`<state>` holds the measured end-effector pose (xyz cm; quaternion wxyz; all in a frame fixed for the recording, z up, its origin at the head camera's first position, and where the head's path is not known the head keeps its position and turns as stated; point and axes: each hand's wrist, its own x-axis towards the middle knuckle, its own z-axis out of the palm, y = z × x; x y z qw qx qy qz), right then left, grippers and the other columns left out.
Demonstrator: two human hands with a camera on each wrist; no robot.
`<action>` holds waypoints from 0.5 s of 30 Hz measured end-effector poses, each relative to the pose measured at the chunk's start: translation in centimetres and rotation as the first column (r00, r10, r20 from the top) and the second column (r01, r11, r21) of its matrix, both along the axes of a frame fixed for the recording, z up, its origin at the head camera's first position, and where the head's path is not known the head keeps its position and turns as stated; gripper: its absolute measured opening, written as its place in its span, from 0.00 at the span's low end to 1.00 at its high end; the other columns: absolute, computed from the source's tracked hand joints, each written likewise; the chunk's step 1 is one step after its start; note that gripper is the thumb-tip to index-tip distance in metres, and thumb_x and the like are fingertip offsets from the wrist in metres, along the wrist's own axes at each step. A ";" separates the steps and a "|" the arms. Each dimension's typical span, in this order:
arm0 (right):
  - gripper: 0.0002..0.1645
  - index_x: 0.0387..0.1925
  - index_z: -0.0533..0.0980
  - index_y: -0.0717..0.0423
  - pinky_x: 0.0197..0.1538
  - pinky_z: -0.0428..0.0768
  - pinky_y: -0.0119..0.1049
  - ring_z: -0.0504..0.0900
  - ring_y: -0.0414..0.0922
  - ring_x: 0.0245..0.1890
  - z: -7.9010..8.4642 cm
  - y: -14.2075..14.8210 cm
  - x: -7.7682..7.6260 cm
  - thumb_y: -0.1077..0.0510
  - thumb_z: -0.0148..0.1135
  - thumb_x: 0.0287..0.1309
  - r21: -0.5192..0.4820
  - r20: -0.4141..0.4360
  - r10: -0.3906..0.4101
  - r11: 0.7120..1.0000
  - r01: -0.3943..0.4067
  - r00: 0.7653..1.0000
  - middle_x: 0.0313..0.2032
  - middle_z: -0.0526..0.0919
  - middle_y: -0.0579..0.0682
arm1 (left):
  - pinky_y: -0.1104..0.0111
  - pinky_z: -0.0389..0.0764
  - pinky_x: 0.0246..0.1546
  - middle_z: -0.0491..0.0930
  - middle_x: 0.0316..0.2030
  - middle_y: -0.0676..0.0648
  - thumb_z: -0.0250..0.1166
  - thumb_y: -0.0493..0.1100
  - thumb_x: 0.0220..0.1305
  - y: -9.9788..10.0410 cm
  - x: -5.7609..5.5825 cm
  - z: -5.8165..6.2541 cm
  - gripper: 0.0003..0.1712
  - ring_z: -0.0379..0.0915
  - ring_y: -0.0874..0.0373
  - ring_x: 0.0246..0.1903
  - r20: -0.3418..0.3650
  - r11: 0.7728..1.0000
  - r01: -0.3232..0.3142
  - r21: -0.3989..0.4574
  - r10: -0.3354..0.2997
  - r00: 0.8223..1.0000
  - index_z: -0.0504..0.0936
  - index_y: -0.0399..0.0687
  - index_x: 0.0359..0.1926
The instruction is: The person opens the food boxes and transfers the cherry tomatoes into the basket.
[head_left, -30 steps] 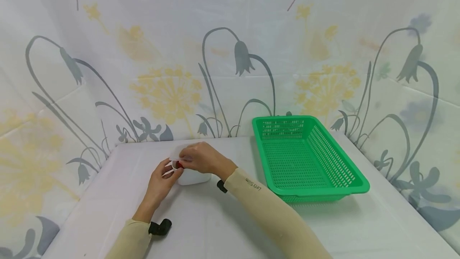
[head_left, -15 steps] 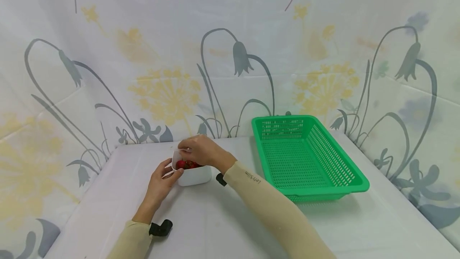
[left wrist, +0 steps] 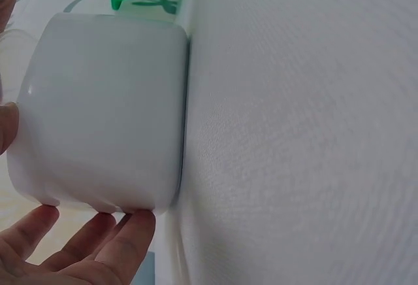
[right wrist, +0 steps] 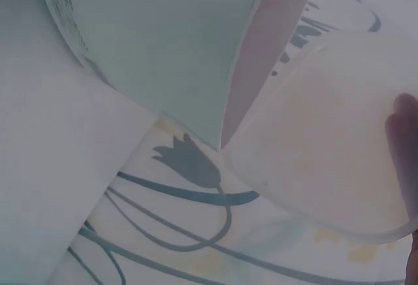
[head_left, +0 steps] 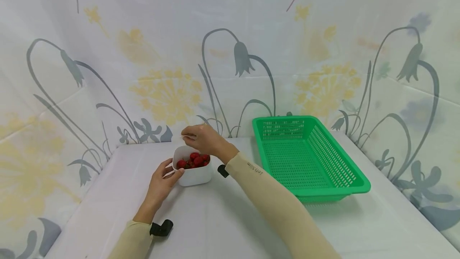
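Observation:
A small white plastic container [head_left: 195, 177] stands on the table, with several small red fruits [head_left: 197, 161] inside. My left hand [head_left: 160, 184] grips its left side, thumb at the near corner; in the left wrist view the fingers [left wrist: 127, 246] press against the container's wall [left wrist: 104, 108]. Above the container's far rim, my right hand [head_left: 205, 139] holds a thin translucent lid [right wrist: 320, 141], which is lifted off the opening. Only the lid's edge shows in the head view, behind the right hand. The exact kind of fruit is too small to tell.
To the right, a green perforated plastic basket [head_left: 269, 167] rests on the white-covered table [head_left: 201, 219]. A flower-printed curtain [head_left: 230, 51] rises behind the table and along both sides.
My right hand has peeled the lid up and away from the container, moving upward. The red fruits have come into full view. The left hand keeps its hold.

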<state>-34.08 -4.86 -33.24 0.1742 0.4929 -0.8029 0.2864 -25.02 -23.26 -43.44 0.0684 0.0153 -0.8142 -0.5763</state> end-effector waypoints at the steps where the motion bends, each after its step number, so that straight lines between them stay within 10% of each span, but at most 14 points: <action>1: 0.09 0.43 0.81 0.58 0.44 0.77 0.23 0.84 0.41 0.40 0.1 0.1 -0.1 0.63 0.59 0.63 -0.015 0.002 0.000 1.000 0.000 1.000 0.41 0.85 0.50 | 0.50 0.72 0.56 0.66 0.62 0.31 0.66 0.53 0.61 0.0 0.0 0.0 0.41 0.67 0.38 0.60 0.001 1.000 0.000 -0.002 0.000 1.000 0.60 0.46 0.70; 15: 0.02 0.38 0.76 0.57 0.45 0.76 0.23 0.83 0.41 0.42 0.5 0.9 -0.3 0.63 0.59 0.63 -0.055 -0.041 -0.021 0.998 0.018 0.999 0.37 0.83 0.48 | 0.49 0.72 0.55 0.66 0.62 0.30 0.66 0.53 0.62 0.0 0.2 -0.1 0.41 0.67 0.37 0.60 -0.002 1.000 -0.008 -0.017 0.008 1.000 0.60 0.45 0.70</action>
